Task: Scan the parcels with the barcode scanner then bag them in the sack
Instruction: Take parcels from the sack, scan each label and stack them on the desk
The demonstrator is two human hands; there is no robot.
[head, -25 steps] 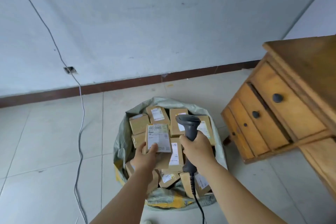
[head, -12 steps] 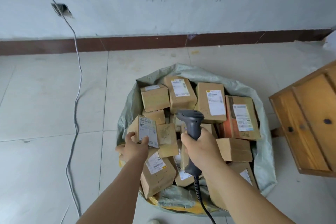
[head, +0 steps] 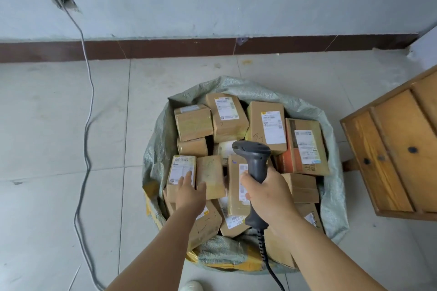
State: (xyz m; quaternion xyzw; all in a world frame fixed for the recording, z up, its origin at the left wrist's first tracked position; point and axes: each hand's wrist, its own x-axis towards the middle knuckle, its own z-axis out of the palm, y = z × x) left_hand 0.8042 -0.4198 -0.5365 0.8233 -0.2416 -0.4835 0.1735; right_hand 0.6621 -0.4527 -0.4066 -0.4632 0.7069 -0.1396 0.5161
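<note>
A grey-green woven sack [head: 331,149] lies open on the floor, filled with several brown cardboard parcels that carry white labels. One labelled parcel [head: 181,171] rests at the sack's left side, and my left hand [head: 190,192] lies on its near end with fingers straight. My right hand [head: 266,192] grips the handle of a dark grey barcode scanner [head: 254,156], whose head points away from me over the middle of the sack. Its coiled cable [head: 267,257] runs down past my right forearm.
A wooden chest of drawers [head: 397,156] with dark knobs stands close to the sack's right side. A grey cable [head: 87,125] trails from a wall hole down across the tiled floor on the left. The tip of a white shoe [head: 191,286] shows at the bottom edge.
My left hand carried the labelled parcel down from in front of the scanner into the sack's left side and has released its grip. The view tilted down toward the sack.
</note>
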